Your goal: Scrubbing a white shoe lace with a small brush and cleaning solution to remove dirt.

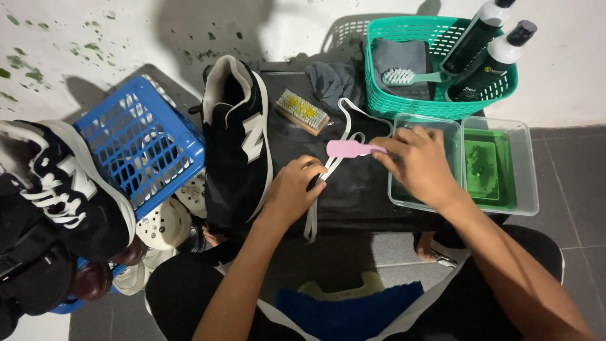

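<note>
Left of the hands a black sneaker (238, 136) lies on the counter (353, 189), with a wooden brush (302, 112) just beyond. Farther left stands a blue basket (142, 142) with another sneaker (60, 189) beside it. Beyond the hands, a green basket (435, 104) holds two bottles (489, 53) and a cloth (399, 60). Right of them sit two clear tubs (499, 164).

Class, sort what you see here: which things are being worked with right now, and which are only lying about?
In use:
- white shoelace, pinned by the left hand
- pink brush, in the right hand
- black mat

Lying about:
- wooden brush
- black shoe
- teal basket with bottles
- blue basket
</note>
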